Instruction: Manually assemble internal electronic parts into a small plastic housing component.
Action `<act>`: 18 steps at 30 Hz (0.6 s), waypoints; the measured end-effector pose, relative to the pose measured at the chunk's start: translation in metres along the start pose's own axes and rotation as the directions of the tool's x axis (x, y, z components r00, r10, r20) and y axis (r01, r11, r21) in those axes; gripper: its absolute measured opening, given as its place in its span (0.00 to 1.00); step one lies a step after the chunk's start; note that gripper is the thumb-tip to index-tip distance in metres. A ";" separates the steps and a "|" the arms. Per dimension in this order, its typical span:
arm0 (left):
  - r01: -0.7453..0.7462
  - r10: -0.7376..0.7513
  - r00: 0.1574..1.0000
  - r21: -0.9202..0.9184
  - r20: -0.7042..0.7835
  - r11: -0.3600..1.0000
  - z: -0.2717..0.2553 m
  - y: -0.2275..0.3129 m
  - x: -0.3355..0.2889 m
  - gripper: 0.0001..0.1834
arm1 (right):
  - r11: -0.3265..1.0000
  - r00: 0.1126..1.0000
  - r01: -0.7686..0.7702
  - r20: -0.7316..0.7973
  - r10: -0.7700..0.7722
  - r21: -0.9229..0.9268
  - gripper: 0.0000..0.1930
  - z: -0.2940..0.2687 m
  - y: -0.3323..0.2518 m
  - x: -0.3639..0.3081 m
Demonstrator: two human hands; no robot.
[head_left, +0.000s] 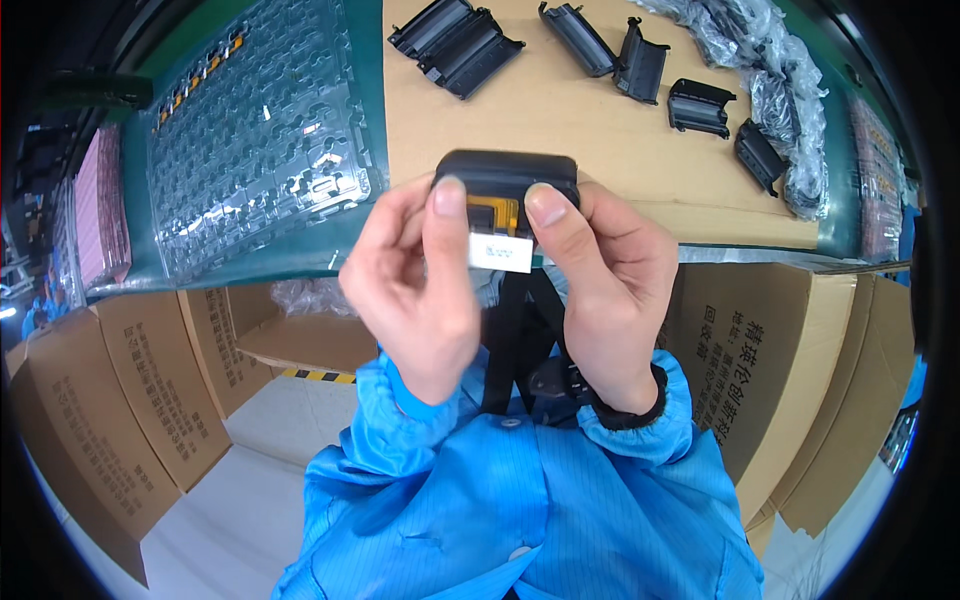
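Workbench topped with a cardboard sheet [600, 130] over green matting, seen from above, with printed cartons stacked on the floor below its near edge. Both hands are raised together in front of the bench. Left hand [415, 290] and right hand [610, 290] pinch one black housing [505, 175] between them, each thumb pressed on the near face. Between the thumbs lie an orange flex strip [497, 213] and a small white label [500, 253], the label hanging off the housing's near edge. The step in hand appears to be seating or pressing down the label and flex; the next move would call for even thumb pressure without creasing the strip. Outward: more black housings [455, 40] lie open on the far cardboard; a clear blister tray [260, 130] sits at far left; crumpled plastic bags [780, 90] line the far right. Blue sleeves [500, 500] fill the near foreground.
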State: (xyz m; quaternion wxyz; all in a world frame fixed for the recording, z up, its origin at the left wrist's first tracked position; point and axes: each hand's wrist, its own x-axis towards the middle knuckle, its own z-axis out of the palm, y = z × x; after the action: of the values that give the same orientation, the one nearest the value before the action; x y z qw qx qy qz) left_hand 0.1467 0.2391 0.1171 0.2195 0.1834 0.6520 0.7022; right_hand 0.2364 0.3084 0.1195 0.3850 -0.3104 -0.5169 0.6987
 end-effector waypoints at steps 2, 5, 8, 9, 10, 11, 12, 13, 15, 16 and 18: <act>0.143 -0.131 0.987 -0.133 0.092 0.981 -0.010 -0.010 0.009 0.09 | 0.999 1.000 0.008 0.014 -0.007 -0.036 0.11 -0.007 0.010 0.007; 0.071 -0.073 0.997 -0.094 -0.023 0.993 0.001 -0.008 0.011 0.10 | 0.983 0.996 -0.023 0.086 0.039 -0.181 0.14 -0.020 0.011 0.015; 0.113 -0.109 0.992 -0.053 0.062 0.992 -0.006 -0.022 0.022 0.14 | 0.913 0.948 -0.310 -0.016 0.317 -0.265 0.18 -0.029 0.001 0.012; 0.128 -0.127 0.988 -0.013 0.092 0.992 -0.007 -0.024 0.023 0.14 | 0.912 0.948 -0.311 -0.017 0.318 -0.266 0.18 -0.034 0.003 0.009; 0.134 -0.132 0.988 -0.010 0.084 0.991 -0.005 -0.024 0.023 0.14 | 0.883 0.893 -0.439 0.022 0.449 -0.166 0.19 -0.040 0.003 0.004; 0.135 -0.133 0.987 -0.011 0.086 0.991 -0.005 -0.024 0.024 0.14 | 0.824 0.821 -0.562 0.074 0.566 -0.069 0.20 -0.043 0.005 0.000; 0.129 -0.128 0.989 -0.008 0.070 0.992 -0.006 -0.024 0.026 0.14 | 0.828 0.827 -0.558 0.111 0.551 0.054 0.22 -0.043 0.011 -0.003; 0.130 -0.129 0.990 -0.005 0.057 0.992 -0.007 -0.024 0.026 0.14 | 0.826 0.826 -0.561 0.103 0.554 0.055 0.22 -0.041 0.013 -0.004; 0.159 -0.157 0.984 -0.012 0.078 0.987 -0.006 -0.023 0.027 0.14 | 0.827 0.835 -0.550 0.095 0.542 0.118 0.21 -0.034 0.016 -0.004; 0.154 -0.153 0.984 -0.004 0.087 0.988 -0.005 -0.023 0.028 0.15 | 0.825 0.834 -0.552 0.089 0.545 0.120 0.21 -0.032 0.018 -0.003; 0.154 -0.154 0.983 0.004 0.102 0.988 -0.004 -0.023 0.028 0.15 | 0.828 0.844 -0.536 0.064 0.533 0.168 0.16 -0.028 0.021 -0.003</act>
State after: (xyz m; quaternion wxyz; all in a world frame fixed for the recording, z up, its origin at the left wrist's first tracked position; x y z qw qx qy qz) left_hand 0.1225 0.2526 0.0929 0.3067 0.1678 0.6507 0.6741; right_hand 0.2569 0.3164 0.0919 0.1969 -0.4014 -0.3473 0.8243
